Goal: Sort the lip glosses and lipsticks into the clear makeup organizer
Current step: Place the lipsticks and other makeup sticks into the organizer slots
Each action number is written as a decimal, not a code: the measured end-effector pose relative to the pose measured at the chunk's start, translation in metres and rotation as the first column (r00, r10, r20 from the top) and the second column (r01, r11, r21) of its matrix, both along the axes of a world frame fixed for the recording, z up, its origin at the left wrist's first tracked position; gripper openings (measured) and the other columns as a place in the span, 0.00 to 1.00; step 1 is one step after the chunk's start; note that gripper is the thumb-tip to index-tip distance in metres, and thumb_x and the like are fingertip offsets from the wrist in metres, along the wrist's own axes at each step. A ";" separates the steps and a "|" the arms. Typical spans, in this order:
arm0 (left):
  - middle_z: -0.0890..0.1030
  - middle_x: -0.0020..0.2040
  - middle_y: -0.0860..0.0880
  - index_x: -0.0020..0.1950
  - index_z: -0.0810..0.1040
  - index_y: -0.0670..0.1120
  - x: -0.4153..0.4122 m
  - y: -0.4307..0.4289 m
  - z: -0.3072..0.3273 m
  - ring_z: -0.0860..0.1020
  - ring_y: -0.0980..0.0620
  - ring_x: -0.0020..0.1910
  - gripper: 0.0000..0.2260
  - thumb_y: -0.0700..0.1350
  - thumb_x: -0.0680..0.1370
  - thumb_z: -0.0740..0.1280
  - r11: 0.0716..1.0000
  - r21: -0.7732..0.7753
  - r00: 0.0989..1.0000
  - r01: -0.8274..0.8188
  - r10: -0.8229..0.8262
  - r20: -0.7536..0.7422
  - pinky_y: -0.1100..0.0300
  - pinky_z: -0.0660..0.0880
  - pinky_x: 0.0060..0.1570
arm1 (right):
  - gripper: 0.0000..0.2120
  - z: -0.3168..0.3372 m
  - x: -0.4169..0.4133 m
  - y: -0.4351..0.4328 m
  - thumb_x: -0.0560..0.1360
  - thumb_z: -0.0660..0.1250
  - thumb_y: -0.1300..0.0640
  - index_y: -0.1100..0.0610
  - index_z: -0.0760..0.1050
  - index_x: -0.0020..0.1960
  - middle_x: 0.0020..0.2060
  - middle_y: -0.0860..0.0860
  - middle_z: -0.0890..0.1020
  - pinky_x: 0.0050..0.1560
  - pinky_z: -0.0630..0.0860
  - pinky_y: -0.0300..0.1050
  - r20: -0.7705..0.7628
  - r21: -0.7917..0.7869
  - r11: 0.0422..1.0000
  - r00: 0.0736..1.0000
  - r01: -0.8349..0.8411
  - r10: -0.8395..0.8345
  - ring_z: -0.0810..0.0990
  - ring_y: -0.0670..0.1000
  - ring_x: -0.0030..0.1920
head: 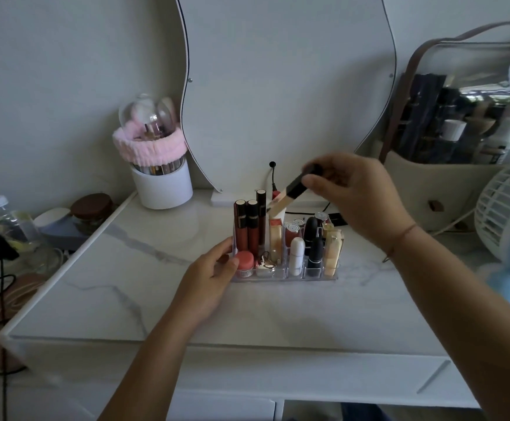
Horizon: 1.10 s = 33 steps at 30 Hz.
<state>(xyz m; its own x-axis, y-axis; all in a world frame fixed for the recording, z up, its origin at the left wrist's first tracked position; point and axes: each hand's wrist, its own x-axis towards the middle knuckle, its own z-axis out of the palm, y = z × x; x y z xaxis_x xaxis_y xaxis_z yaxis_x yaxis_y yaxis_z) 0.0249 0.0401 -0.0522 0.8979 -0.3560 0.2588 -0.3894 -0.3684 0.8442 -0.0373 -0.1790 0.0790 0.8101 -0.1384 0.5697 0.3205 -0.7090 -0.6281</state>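
The clear makeup organizer (284, 276) stands mid-table, filled with several upright tubes: red lip glosses (241, 226) at back left, black lipsticks (315, 252) toward the right, a white tube (296, 256) in front. My left hand (214, 275) rests against the organizer's left front corner, fingers by a small pink jar (244, 261). My right hand (357, 196) hovers above the organizer's back row and pinches a beige tube with a black cap (290, 194), tilted, its lower end pointing down to the back middle slots.
A white brush cup with a pink headband (164, 177) stands back left beside the mirror (287, 86). A beige bag (448, 183) and a white fan (505, 214) stand at right. Bottles and a brown-lidded jar (91, 208) sit left of the table; a black cable (278, 183) runs behind the organizer.
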 end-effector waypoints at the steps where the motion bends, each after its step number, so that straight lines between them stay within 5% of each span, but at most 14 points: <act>1: 0.77 0.48 0.77 0.53 0.67 0.80 0.000 0.000 0.000 0.74 0.73 0.53 0.23 0.47 0.80 0.63 1.000 -0.001 1.000 -0.002 0.002 -0.004 0.79 0.67 0.47 | 0.08 -0.001 0.003 0.005 0.72 0.68 0.54 0.53 0.79 0.50 0.39 0.43 0.82 0.42 0.75 0.27 -0.009 -0.053 0.999 1.000 -0.001 0.001 0.79 0.38 0.38; 9: 0.76 0.47 0.77 0.55 0.67 0.78 0.001 0.002 -0.001 0.76 0.70 0.52 0.22 0.47 0.80 0.62 1.000 0.013 1.000 -0.009 0.009 -0.021 0.78 0.68 0.46 | 0.10 -0.011 0.025 0.025 0.70 0.70 0.53 0.54 0.78 0.50 0.42 0.48 0.82 0.49 0.80 0.47 -0.022 -0.304 0.951 0.998 0.049 -0.059 0.80 0.48 0.42; 13: 0.76 0.46 0.79 0.53 0.66 0.82 0.001 0.002 -0.001 0.75 0.74 0.50 0.24 0.47 0.80 0.62 0.999 0.045 1.000 -0.006 0.007 -0.010 0.80 0.68 0.44 | 0.10 -0.013 0.038 0.026 0.71 0.70 0.54 0.56 0.77 0.50 0.44 0.51 0.83 0.49 0.79 0.49 -0.142 -0.373 0.928 0.988 0.006 -0.063 0.80 0.50 0.44; 18: 0.77 0.60 0.60 0.71 0.68 0.55 0.005 0.002 -0.009 0.76 0.59 0.59 0.19 0.48 0.80 0.62 1.000 0.022 0.999 -0.009 0.009 -0.034 0.67 0.70 0.54 | 0.11 -0.012 0.046 0.029 0.73 0.68 0.58 0.57 0.77 0.54 0.48 0.54 0.83 0.54 0.78 0.50 -0.262 -0.449 0.892 0.962 -0.051 -0.077 0.80 0.53 0.48; 21: 0.78 0.62 0.57 0.71 0.68 0.55 0.004 0.003 -0.008 0.76 0.58 0.60 0.19 0.48 0.80 0.62 0.999 0.032 0.999 -0.008 0.009 -0.043 0.62 0.71 0.58 | 0.10 -0.010 0.046 0.030 0.72 0.69 0.57 0.56 0.79 0.53 0.47 0.53 0.82 0.51 0.77 0.47 -0.275 -0.481 0.875 0.957 -0.055 -0.091 0.79 0.52 0.47; 24: 0.78 0.58 0.64 0.66 0.70 0.61 0.004 0.003 -0.007 0.76 0.64 0.57 0.16 0.47 0.80 0.62 0.999 0.031 0.999 -0.008 0.009 -0.043 0.70 0.70 0.53 | 0.09 -0.011 0.047 0.031 0.70 0.69 0.56 0.54 0.80 0.51 0.44 0.50 0.81 0.52 0.74 0.47 -0.294 -0.498 0.865 0.950 -0.057 -0.107 0.78 0.52 0.46; 28: 0.79 0.63 0.54 0.72 0.68 0.52 0.003 0.003 -0.006 0.76 0.56 0.61 0.19 0.47 0.80 0.62 0.999 0.040 0.999 -0.012 0.014 -0.044 0.58 0.72 0.60 | 0.08 -0.012 0.051 0.031 0.70 0.68 0.56 0.52 0.78 0.50 0.44 0.47 0.82 0.60 0.69 0.51 -0.280 -0.480 0.877 0.949 -0.010 -0.142 0.78 0.51 0.49; 33: 0.78 0.63 0.52 0.72 0.68 0.52 0.002 0.002 -0.005 0.76 0.54 0.62 0.19 0.46 0.80 0.61 0.999 0.043 0.999 -0.004 0.006 -0.043 0.53 0.72 0.63 | 0.07 -0.020 0.056 0.034 0.70 0.67 0.52 0.49 0.78 0.49 0.43 0.46 0.74 0.53 0.62 0.47 -0.217 -0.563 0.825 0.955 0.045 -0.200 0.72 0.51 0.51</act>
<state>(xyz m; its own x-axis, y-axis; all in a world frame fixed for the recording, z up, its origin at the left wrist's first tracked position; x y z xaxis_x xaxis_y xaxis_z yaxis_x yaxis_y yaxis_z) 0.0274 0.0424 -0.0571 0.9096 -0.3616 0.2047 -0.3513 -0.4062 0.8435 0.0190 -0.1450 0.0589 0.9341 0.0250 0.3562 0.0914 -0.9810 -0.1709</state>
